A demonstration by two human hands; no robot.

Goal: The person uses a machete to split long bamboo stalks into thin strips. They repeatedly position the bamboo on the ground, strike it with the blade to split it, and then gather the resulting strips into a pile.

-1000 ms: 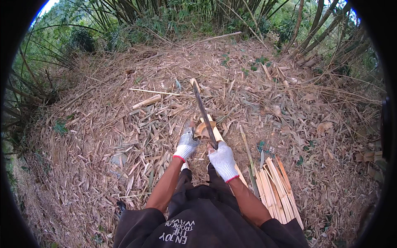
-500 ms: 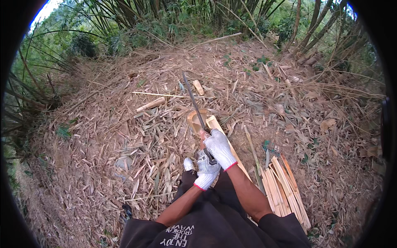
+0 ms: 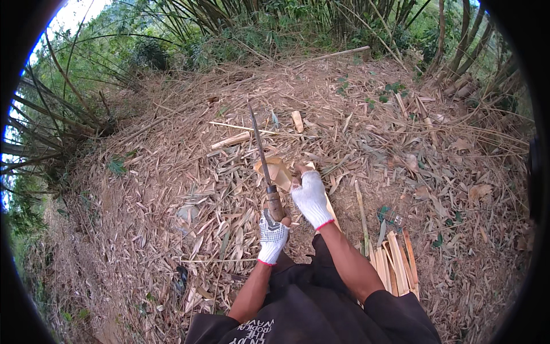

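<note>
My left hand (image 3: 273,235) wears a white knit glove with dark grip dots. It is closed round the wooden handle of a long knife (image 3: 259,143), whose narrow dark blade points away from me. My right hand (image 3: 312,198), gloved in white with bare fingertips, is beside it with its fingers curled. Its fingertips are at the right edge of a pale wooden block (image 3: 276,171) with a cut face, close to the end of a long split strip (image 3: 332,213). Whatever lies between those fingers is hidden. The blade passes over the block's left part.
Split pale strips (image 3: 395,261) lie in a bundle at right, near a green stick (image 3: 363,215). Short cut pieces (image 3: 297,121) and a thicker length (image 3: 231,140) lie ahead on dry leaf litter. Bamboo clumps (image 3: 275,28) stand at the back.
My right hand has come off the knife handle and moved to the block's right edge. The knife is now in my left hand alone, more upright. The whole view has shifted slightly.
</note>
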